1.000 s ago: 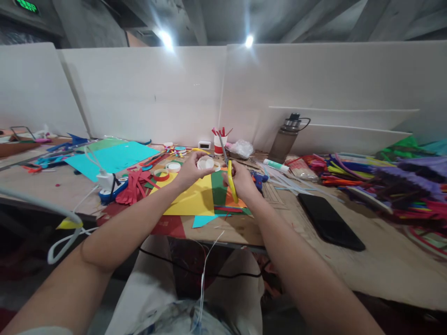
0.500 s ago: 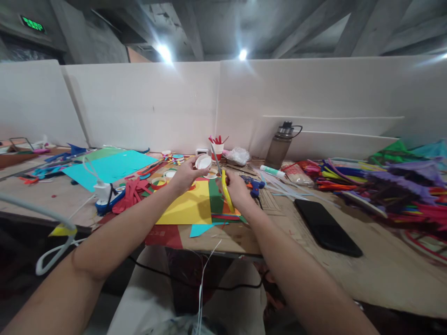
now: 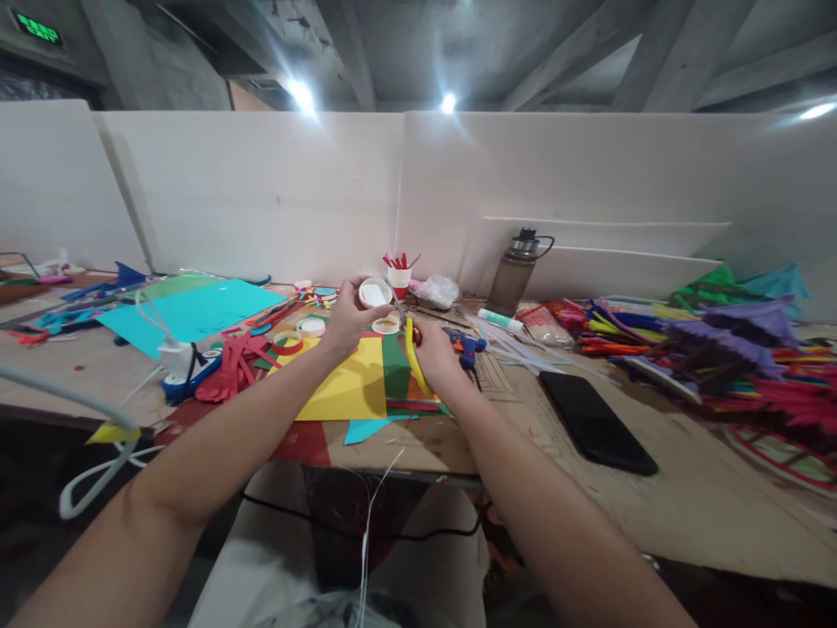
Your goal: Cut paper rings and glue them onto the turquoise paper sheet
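My left hand [image 3: 348,321] is closed around a small round white paper cup [image 3: 375,294], its open side tilted toward me. In my right hand [image 3: 432,351] is a pair of yellow-handled scissors [image 3: 414,359], with the blades pointing up beside the cup's right edge. Whether the blades touch the cup I cannot tell. Below both hands lies a yellow sheet of paper [image 3: 346,384], partly over a green one [image 3: 396,371]. A white ring-shaped piece [image 3: 385,325] lies on the table between my hands, and a red-rimmed ring [image 3: 286,344] sits farther left.
Behind stands a red-and-white cup [image 3: 399,281] of red sticks. To the right are a blue glue gun [image 3: 468,345], a glue stick [image 3: 500,319], a bottle [image 3: 514,277] and a black phone [image 3: 595,421]. Turquoise sheets [image 3: 196,312] and a power strip [image 3: 189,377] lie left.
The paper cup has turned so that more of its inside faces me. My view has shifted slightly to the right. The scissors remain in my right hand, close to the cup.
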`<action>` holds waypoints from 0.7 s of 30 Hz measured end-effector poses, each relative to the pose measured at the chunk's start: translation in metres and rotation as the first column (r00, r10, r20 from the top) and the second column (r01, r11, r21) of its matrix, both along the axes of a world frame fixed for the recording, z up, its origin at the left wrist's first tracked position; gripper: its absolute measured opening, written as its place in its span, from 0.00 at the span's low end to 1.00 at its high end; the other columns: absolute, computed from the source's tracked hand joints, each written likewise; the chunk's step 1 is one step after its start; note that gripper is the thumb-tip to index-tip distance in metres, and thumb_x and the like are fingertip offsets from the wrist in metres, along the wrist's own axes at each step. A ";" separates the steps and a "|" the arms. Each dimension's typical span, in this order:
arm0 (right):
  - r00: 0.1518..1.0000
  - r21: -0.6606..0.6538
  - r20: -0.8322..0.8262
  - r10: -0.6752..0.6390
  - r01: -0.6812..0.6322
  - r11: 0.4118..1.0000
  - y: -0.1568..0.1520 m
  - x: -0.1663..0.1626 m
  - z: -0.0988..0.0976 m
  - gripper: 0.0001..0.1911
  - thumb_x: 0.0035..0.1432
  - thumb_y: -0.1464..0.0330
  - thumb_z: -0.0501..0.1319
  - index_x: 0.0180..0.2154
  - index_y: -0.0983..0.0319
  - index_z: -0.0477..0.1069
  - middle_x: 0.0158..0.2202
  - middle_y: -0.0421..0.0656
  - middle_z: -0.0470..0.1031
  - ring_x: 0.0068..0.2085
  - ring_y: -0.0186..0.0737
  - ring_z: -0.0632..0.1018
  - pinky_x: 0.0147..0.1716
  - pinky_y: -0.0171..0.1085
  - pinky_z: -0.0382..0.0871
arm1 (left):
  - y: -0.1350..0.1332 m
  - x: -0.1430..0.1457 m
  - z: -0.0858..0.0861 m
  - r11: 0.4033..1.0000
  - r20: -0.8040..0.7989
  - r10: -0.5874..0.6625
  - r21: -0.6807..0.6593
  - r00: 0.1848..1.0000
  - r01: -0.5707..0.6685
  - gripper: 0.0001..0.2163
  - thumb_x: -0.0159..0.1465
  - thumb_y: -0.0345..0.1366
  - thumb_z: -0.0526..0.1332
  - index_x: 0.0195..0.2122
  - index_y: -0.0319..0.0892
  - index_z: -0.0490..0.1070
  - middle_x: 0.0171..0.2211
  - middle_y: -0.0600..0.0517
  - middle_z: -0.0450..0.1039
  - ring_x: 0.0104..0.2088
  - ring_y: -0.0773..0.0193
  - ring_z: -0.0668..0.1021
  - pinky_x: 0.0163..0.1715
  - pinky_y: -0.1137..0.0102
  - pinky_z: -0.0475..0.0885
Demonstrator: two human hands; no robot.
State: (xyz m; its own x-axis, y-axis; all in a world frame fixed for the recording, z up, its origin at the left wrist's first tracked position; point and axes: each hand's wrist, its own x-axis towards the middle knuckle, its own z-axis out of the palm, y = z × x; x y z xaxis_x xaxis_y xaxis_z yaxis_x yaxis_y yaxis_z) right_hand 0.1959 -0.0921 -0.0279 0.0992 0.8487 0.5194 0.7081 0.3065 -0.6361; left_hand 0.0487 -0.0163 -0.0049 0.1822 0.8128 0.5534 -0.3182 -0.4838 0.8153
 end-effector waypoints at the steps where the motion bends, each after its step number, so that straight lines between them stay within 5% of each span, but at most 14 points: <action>1: 1.000 0.027 0.008 0.001 -0.001 1.000 0.000 0.000 -0.001 0.11 0.55 0.71 0.59 0.40 0.62 0.76 0.36 0.45 0.76 0.38 0.43 0.74 0.39 0.38 0.68 | -0.001 -0.002 -0.001 0.999 0.021 -0.037 -0.026 0.999 0.038 0.30 0.43 0.31 0.75 0.47 0.41 0.66 0.41 0.51 0.75 0.40 0.63 0.78 0.42 0.68 0.73; 6: 0.999 0.050 -0.011 -0.040 0.041 0.998 0.001 -0.001 -0.003 0.16 0.58 0.66 0.61 0.48 0.61 0.75 0.39 0.46 0.71 0.43 0.45 0.73 0.47 0.41 0.67 | -0.007 -0.011 0.001 0.983 0.096 -0.134 -0.110 0.986 0.145 0.31 0.43 0.29 0.74 0.49 0.43 0.65 0.42 0.50 0.75 0.42 0.59 0.79 0.41 0.65 0.75; 15: 0.999 0.120 0.009 -0.035 0.034 0.992 -0.007 -0.005 -0.005 0.23 0.58 0.54 0.63 0.49 0.62 0.73 0.42 0.48 0.64 0.43 0.46 0.74 0.50 0.46 0.69 | 0.001 -0.012 -0.004 1.000 0.165 -0.026 0.022 0.986 0.022 0.33 0.42 0.30 0.75 0.47 0.46 0.62 0.47 0.51 0.71 0.50 0.59 0.75 0.53 0.62 0.70; 21: 0.992 0.047 0.098 -0.077 0.073 0.996 -0.012 -0.008 -0.005 0.23 0.58 0.59 0.63 0.53 0.60 0.71 0.46 0.49 0.62 0.44 0.48 0.75 0.46 0.45 0.71 | 0.005 -0.015 -0.009 0.992 0.060 0.112 0.046 0.992 -0.115 0.34 0.42 0.34 0.76 0.47 0.45 0.60 0.45 0.50 0.71 0.46 0.58 0.77 0.49 0.62 0.72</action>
State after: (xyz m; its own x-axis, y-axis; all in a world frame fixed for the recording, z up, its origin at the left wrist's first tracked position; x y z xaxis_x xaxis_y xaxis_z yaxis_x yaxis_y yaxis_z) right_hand 0.1882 -0.1043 -0.0331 0.1074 0.8172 0.5663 0.7893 0.2763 -0.5483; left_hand 0.0334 -0.0117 -0.0138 0.0569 0.7980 0.6000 -0.3042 -0.5585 0.7717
